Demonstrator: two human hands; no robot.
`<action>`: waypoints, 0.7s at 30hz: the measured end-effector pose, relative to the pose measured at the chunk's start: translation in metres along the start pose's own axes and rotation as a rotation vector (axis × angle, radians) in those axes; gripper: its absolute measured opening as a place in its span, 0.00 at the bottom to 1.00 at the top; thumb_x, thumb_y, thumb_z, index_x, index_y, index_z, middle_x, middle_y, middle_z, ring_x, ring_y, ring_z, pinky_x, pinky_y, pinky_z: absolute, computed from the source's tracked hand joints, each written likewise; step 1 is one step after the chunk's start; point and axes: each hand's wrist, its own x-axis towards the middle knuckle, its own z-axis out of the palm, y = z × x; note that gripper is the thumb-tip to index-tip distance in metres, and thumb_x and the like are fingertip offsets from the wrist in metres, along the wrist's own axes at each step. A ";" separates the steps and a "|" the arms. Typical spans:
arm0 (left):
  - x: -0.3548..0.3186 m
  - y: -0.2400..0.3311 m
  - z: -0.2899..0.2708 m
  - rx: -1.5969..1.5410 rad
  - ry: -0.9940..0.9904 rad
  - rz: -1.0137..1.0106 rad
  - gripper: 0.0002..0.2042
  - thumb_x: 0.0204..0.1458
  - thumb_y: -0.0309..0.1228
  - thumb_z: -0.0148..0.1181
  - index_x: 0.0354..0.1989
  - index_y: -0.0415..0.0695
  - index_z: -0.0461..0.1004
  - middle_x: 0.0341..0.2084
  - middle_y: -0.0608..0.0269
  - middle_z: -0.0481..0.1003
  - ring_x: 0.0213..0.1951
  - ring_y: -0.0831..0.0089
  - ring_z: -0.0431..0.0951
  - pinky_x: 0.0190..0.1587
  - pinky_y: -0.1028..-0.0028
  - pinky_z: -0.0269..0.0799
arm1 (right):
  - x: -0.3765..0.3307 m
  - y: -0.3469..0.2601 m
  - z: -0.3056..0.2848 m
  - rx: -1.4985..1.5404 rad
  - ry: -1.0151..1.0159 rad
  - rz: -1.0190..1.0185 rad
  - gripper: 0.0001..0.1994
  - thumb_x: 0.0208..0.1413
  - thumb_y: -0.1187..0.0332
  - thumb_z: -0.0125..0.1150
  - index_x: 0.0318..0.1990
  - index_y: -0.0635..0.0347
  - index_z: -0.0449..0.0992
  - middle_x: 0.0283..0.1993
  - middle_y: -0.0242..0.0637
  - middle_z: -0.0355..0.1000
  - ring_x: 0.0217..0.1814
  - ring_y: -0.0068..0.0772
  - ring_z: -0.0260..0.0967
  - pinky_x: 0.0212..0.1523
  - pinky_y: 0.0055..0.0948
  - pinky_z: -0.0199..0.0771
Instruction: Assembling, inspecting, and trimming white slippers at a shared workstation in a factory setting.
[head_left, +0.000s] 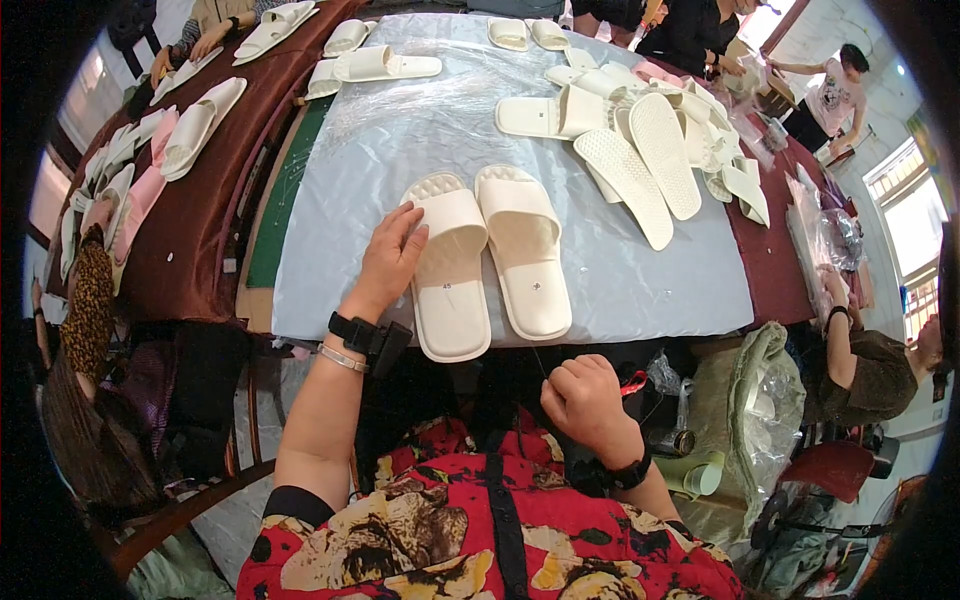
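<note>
A pair of cream slide slippers lies side by side at the table's near edge, toes away from me. My left hand [388, 258] rests against the outer side of the left slipper [450, 290], its fingers stretched over the edge of the strap. Beside it sits the right slipper [535, 270], angled slightly, with neither hand on it. Just below the table edge, my right hand [590, 405] is closed in a fist. A thin dark line, like a thread, shows between the right slipper's heel and this fist; what the fingers hold is hidden.
More cream slippers [640, 160] are heaped at the right, others at the far left of the blue-grey covered table [640, 290]. A brown-covered table [200, 220] on the left bears slippers. Several people work around. A green sack [745, 420] stands at my right.
</note>
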 end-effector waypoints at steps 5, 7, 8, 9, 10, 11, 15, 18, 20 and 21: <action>0.000 -0.001 0.001 -0.006 0.013 0.005 0.19 0.58 0.39 0.50 0.51 0.38 0.70 0.55 0.49 0.67 0.56 0.54 0.66 0.57 0.66 0.62 | 0.008 0.003 0.002 -0.067 0.011 -0.011 0.08 0.41 0.71 0.60 0.17 0.57 0.67 0.18 0.36 0.64 0.23 0.41 0.65 0.30 0.37 0.64; 0.001 -0.003 0.001 0.003 0.017 0.016 0.18 0.57 0.38 0.51 0.51 0.38 0.70 0.54 0.49 0.67 0.56 0.54 0.66 0.57 0.66 0.62 | 0.013 0.006 0.004 -0.073 0.005 -0.014 0.08 0.42 0.71 0.60 0.17 0.58 0.67 0.18 0.37 0.65 0.23 0.41 0.65 0.29 0.38 0.64; 0.002 -0.003 0.001 0.004 0.018 0.015 0.18 0.57 0.38 0.51 0.51 0.38 0.70 0.54 0.49 0.67 0.56 0.54 0.66 0.57 0.66 0.62 | 0.017 0.007 0.004 -0.082 0.001 -0.018 0.08 0.42 0.70 0.59 0.18 0.58 0.67 0.19 0.38 0.66 0.24 0.42 0.66 0.28 0.39 0.64; 0.002 -0.004 0.002 0.005 0.015 0.020 0.19 0.57 0.38 0.50 0.51 0.38 0.70 0.55 0.49 0.67 0.56 0.54 0.66 0.57 0.66 0.62 | 0.021 0.007 0.005 -0.081 0.001 -0.018 0.08 0.42 0.70 0.59 0.18 0.58 0.67 0.19 0.38 0.66 0.24 0.42 0.66 0.28 0.39 0.64; 0.002 -0.004 0.002 0.007 0.014 0.026 0.19 0.57 0.38 0.50 0.51 0.38 0.70 0.55 0.49 0.67 0.56 0.54 0.66 0.57 0.66 0.62 | 0.027 0.007 0.005 -0.093 -0.036 -0.003 0.08 0.43 0.69 0.59 0.18 0.57 0.68 0.19 0.38 0.67 0.24 0.42 0.67 0.27 0.40 0.65; 0.002 -0.004 0.002 0.007 0.014 0.026 0.19 0.57 0.38 0.50 0.51 0.38 0.70 0.55 0.49 0.67 0.56 0.54 0.66 0.57 0.66 0.62 | 0.033 0.008 0.005 -0.105 -0.071 0.011 0.08 0.43 0.68 0.59 0.17 0.57 0.68 0.19 0.38 0.67 0.24 0.42 0.68 0.26 0.41 0.66; 0.001 -0.006 0.001 0.001 0.013 0.020 0.19 0.57 0.38 0.51 0.51 0.37 0.69 0.54 0.48 0.67 0.55 0.54 0.67 0.57 0.66 0.62 | 0.062 0.012 0.016 -0.145 -0.118 0.000 0.08 0.44 0.66 0.58 0.18 0.57 0.71 0.20 0.38 0.70 0.24 0.44 0.71 0.26 0.41 0.69; 0.000 -0.004 -0.001 -0.033 0.018 -0.014 0.20 0.57 0.37 0.52 0.54 0.37 0.67 0.53 0.47 0.68 0.53 0.57 0.69 0.55 0.67 0.64 | 0.088 0.011 0.025 -0.166 -0.142 -0.035 0.08 0.44 0.65 0.57 0.19 0.57 0.73 0.20 0.40 0.72 0.24 0.44 0.72 0.27 0.41 0.72; 0.002 -0.007 -0.004 -0.055 0.027 -0.045 0.21 0.57 0.36 0.53 0.56 0.37 0.65 0.52 0.46 0.68 0.50 0.60 0.70 0.53 0.68 0.66 | 0.104 0.009 0.032 -0.176 -0.244 -0.011 0.09 0.45 0.64 0.57 0.21 0.58 0.75 0.22 0.43 0.73 0.24 0.45 0.73 0.27 0.40 0.73; 0.003 -0.010 -0.007 -0.174 0.069 -0.112 0.21 0.57 0.35 0.53 0.56 0.36 0.64 0.51 0.47 0.68 0.48 0.64 0.71 0.51 0.70 0.67 | 0.111 0.008 0.038 -0.173 -0.241 -0.014 0.09 0.45 0.64 0.57 0.21 0.58 0.75 0.22 0.43 0.73 0.24 0.45 0.73 0.27 0.40 0.73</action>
